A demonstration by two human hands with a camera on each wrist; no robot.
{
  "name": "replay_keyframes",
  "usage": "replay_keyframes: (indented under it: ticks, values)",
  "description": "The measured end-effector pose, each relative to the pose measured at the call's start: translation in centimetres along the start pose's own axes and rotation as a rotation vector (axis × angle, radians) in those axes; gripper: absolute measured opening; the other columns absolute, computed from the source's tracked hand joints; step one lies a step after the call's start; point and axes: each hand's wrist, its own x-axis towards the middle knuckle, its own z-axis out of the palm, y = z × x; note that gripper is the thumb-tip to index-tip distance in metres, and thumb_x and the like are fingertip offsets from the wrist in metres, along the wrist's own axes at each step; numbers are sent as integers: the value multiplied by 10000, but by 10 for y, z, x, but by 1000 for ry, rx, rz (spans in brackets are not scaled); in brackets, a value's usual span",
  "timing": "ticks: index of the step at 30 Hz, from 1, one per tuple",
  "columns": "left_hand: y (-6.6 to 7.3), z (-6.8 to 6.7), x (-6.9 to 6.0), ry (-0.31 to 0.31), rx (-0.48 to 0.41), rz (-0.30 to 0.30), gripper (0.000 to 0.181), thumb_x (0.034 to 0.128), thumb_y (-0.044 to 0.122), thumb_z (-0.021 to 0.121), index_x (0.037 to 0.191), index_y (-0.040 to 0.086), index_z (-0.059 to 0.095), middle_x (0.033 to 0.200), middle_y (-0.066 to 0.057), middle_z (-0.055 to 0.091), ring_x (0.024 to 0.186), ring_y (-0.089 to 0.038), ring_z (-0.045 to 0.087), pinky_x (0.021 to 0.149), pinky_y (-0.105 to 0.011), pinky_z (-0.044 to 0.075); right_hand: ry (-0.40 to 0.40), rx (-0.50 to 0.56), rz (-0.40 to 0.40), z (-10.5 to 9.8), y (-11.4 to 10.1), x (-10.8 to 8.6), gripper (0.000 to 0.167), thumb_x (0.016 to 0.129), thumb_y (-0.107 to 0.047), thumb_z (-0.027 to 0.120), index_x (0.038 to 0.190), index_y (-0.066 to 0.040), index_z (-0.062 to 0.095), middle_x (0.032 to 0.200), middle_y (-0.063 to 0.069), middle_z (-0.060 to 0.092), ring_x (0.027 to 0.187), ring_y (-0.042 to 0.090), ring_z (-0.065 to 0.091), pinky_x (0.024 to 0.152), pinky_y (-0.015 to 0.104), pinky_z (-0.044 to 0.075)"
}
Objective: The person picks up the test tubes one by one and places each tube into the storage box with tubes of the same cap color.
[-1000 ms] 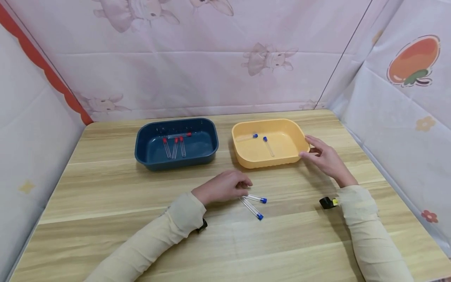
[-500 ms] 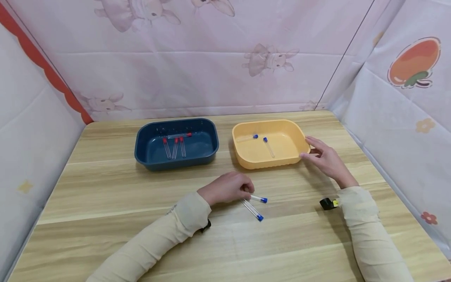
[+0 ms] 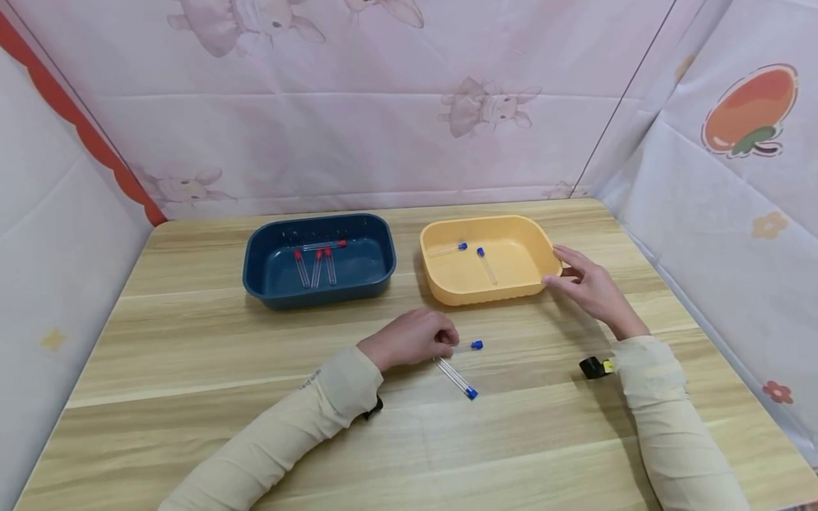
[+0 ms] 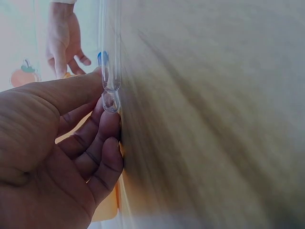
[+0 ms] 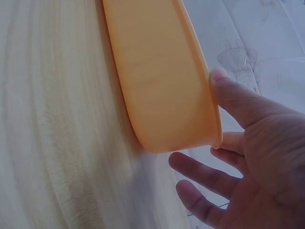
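Fingertips of the left hand (image 3: 409,339) are pinched together on a blue-capped tube (image 3: 469,347), its cap end sticking out to the right. Half a second ago that tube slanted down beside its neighbours; now its cap sits higher in the head view and the tube has swung away, so it is parted from the rest. I judge the pick-up well under way, though whether the tube is wholly clear of the table (image 3: 160,355) is hard to tell, as the hand covers its other end.

Remaining loose tubes (image 3: 456,377), blue-capped too, lie close together just below the left hand and have hardly moved. On the right, thumb and fingers of the right hand (image 3: 594,291) hold the corner of the yellow tray (image 3: 495,297) exactly as before, which should keep it steady. Two blue-capped tubes (image 3: 488,268) lie inside it; the dark blue tray (image 3: 332,294) holds four red-capped tubes (image 3: 317,268).
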Motion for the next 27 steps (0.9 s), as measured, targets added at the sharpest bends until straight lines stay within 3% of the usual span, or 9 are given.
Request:
replay_keyframes:
  ticks: [9, 16, 25, 27]
  values:
    - [1, 0, 1, 22, -1, -4, 97, 940, 176, 784, 1022, 168, 733, 879, 77, 619, 834, -104, 565, 764, -247, 475, 0, -11, -3, 0, 1, 1, 665, 976, -122, 739, 1521, 90, 422, 1602, 243, 378, 950, -100, 563, 800, 43, 480]
    - [2, 1, 2, 31, 17, -24, 346, 942, 206, 781, 1274, 130, 715, 1065, 53, 651, 967, -101, 575, 913, -259, 509, 0, -9, 0, -1, 2, 0, 669, 975, -121, 740, 1527, 81, 420, 1607, 235, 375, 950, -84, 573, 795, 47, 485]
    - [4, -2, 5, -8, 56, -22, 474, 974, 285, 746, 1418, 163, 632, 1202, 31, 611, 1011, -112, 546, 960, -288, 504, 1, -1, 2, 0, 1, -1, 668, 973, -118, 742, 1528, 75, 423, 1608, 230, 376, 954, -73, 580, 796, 50, 488]
    - [3, -5, 5, -37, 71, -8, 510, 991, 273, 720, 1473, 172, 589, 1241, 17, 584, 977, -130, 553, 907, -297, 520, 0, 0, 1, 0, 1, 0, 669, 975, -124, 741, 1529, 73, 422, 1611, 226, 374, 957, -79, 578, 798, 50, 488]
